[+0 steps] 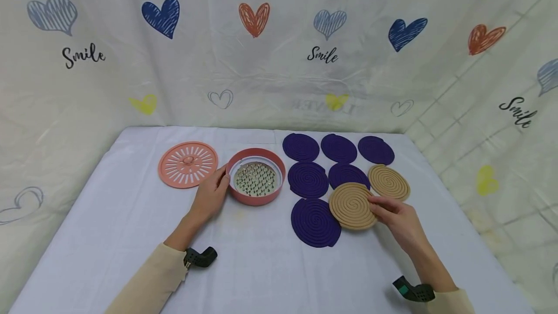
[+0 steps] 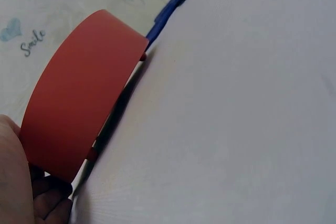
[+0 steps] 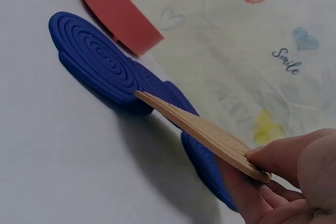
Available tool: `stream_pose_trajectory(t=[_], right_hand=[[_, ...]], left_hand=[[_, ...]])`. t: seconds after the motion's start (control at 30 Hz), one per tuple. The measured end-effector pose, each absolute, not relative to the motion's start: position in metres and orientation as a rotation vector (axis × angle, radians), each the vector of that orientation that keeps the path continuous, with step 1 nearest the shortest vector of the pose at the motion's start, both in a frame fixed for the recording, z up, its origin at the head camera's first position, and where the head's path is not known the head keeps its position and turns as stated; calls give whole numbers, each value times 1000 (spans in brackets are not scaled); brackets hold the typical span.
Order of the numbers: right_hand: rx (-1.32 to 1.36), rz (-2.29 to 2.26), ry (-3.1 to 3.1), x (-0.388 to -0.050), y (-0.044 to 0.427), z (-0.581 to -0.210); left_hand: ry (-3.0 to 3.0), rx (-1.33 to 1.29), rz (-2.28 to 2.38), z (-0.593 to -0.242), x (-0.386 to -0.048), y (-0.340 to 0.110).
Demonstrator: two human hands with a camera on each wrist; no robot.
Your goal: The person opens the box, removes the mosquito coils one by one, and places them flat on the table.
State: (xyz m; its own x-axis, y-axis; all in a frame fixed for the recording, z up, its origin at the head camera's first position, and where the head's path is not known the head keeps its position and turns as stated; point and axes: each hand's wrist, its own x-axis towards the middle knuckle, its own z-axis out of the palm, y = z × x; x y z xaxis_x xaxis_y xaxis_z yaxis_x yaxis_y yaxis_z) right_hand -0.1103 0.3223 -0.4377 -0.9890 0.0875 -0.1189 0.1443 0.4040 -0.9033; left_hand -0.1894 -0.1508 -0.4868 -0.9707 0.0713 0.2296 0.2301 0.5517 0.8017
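Note:
My left hand (image 1: pixel 211 196) grips the left side of a round pink mosquito coil holder (image 1: pixel 255 201), which has a studded metal plate inside. The left wrist view shows the holder's smooth outer wall (image 2: pixel 86 93) and small feet under it. My right hand (image 1: pixel 403 222) pinches the right edge of a tan mosquito coil (image 1: pixel 352 206), thumb on top and fingers below. In the right wrist view this coil is tilted above the table, and its left edge overlaps a purple coil (image 1: pixel 315 222). A second tan coil (image 1: pixel 389 181) lies behind the right hand.
Several purple mosquito coils (image 1: pixel 307 179) lie in rows right of the holder. Left of the holder rests a round slotted pink lid (image 1: pixel 187 164). A white cloth (image 1: pixel 244 265) covers the table, and a printed curtain (image 1: pixel 279 76) hangs behind it.

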Motion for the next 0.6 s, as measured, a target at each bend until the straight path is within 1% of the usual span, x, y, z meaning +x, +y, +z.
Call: stream_pose_trajectory(t=[0.27, 0.6], right_hand=[[260, -1800, 2502, -98, 332, -442], [361, -1812, 2448, -88, 340, -446]], left_hand=[[-2618, -257, -1382, -488, -189, -151], [-2611, -263, -1383, -489, -189, -151]])
